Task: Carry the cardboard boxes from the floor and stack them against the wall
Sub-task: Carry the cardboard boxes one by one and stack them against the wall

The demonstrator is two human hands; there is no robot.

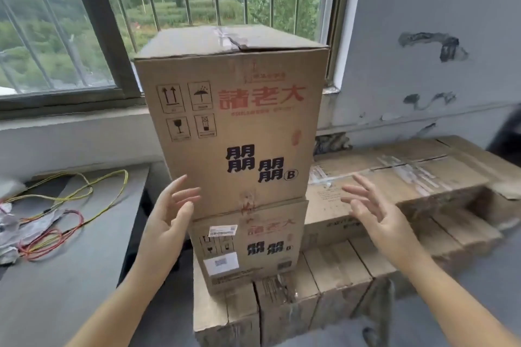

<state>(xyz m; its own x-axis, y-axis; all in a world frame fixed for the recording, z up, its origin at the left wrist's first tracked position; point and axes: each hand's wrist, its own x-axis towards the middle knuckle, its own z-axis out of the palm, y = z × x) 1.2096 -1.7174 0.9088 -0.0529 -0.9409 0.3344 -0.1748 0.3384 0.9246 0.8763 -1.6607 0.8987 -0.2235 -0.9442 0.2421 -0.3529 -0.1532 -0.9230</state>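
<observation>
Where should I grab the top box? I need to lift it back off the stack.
Take the top box by its two side walls near the bottom edge, one hand from each side: it stands upright, wide, and its taped lid offers no handle.

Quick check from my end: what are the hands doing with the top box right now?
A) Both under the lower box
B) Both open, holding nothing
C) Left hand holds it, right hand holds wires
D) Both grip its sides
B: the left hand and right hand have spread fingers and hold nothing, in front of the top box, which sits on the lower box.
</observation>
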